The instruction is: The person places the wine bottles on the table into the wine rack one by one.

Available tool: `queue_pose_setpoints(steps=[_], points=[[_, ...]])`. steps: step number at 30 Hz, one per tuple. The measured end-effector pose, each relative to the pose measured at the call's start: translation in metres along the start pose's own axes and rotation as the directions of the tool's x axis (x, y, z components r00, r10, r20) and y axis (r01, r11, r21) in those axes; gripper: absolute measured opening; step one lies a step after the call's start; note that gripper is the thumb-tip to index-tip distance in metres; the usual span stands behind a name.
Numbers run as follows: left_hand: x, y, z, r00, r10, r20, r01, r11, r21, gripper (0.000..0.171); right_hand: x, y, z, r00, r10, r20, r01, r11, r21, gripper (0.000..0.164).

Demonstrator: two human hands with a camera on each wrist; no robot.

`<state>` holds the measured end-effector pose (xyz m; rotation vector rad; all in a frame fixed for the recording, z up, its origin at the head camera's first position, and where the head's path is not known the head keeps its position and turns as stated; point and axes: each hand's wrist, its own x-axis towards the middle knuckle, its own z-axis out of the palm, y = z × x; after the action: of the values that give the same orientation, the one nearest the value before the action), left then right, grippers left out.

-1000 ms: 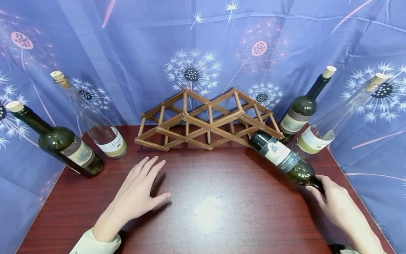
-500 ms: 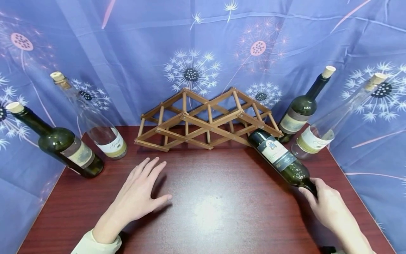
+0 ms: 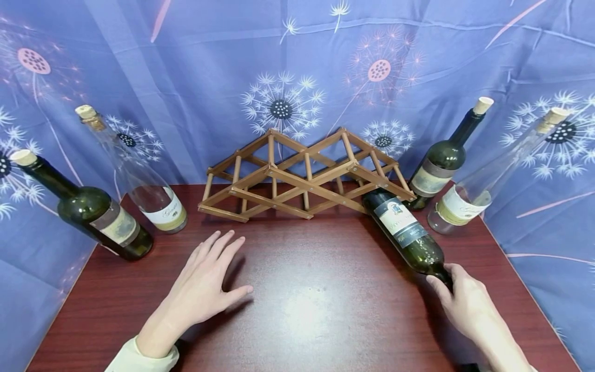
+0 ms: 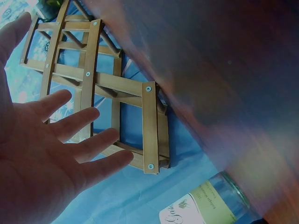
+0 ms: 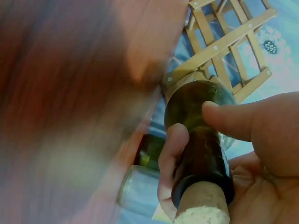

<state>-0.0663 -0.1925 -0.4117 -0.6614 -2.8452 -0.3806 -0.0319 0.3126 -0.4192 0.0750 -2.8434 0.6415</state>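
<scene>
My right hand (image 3: pixel 469 302) grips a dark green wine bottle (image 3: pixel 404 230) by its neck. The bottle lies tilted, its base at the right end of a wooden lattice wine rack (image 3: pixel 309 181), just under the rack's front slat. In the right wrist view the bottle's cork (image 5: pixel 203 205) points toward the camera, with thumb and fingers around the neck. My left hand (image 3: pixel 200 287) holds nothing; its fingers are spread over the table in front of the rack's left part. The left wrist view shows that palm (image 4: pixel 42 154) with the rack (image 4: pixel 88 74) beyond it.
On the left stand a corked green bottle (image 3: pixel 99 214) and a clear bottle (image 3: pixel 160 204). Another green bottle (image 3: pixel 434 170) and a clear bottle (image 3: pixel 460 206) stand close to the rack's right end. A blue patterned cloth (image 3: pixel 209 62) hangs behind the dark red table (image 3: pixel 325 289).
My right hand has moved left, swinging the bottle's neck leftward so the bottle points more directly at the rack; its base has shifted slightly inward. The left hand has stayed nearly still.
</scene>
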Motion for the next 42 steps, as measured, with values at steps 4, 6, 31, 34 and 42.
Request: queue_pose_setpoints(steps=[4,6,31,34,42], points=[[0.000,0.001,0.000,1.000,-0.005,0.008,0.005,1.000,0.005,0.098,0.000,-0.006,-0.001,0.999,0.019,0.041,-0.020,1.000,0.021,0.043],[0.000,0.001,0.000,1.000,-0.008,0.011,0.008,1.000,0.004,0.098,0.000,-0.010,-0.001,0.998,0.016,0.060,-0.019,0.999,0.039,0.045],[-0.001,0.002,0.000,1.000,0.002,0.006,-0.002,1.000,0.008,0.098,0.037,-0.048,0.002,0.972,0.011,0.237,-0.058,0.979,0.194,0.062],[-0.001,0.001,-0.001,1.000,0.007,0.002,-0.007,1.000,0.008,0.097,0.042,-0.052,0.003,0.964,0.037,0.263,-0.104,0.964,0.245,0.066],[-0.001,0.001,0.000,1.000,0.005,-0.003,-0.005,1.000,0.011,0.097,0.055,-0.059,0.006,0.966,0.041,0.255,-0.116,0.951,0.286,0.070]])
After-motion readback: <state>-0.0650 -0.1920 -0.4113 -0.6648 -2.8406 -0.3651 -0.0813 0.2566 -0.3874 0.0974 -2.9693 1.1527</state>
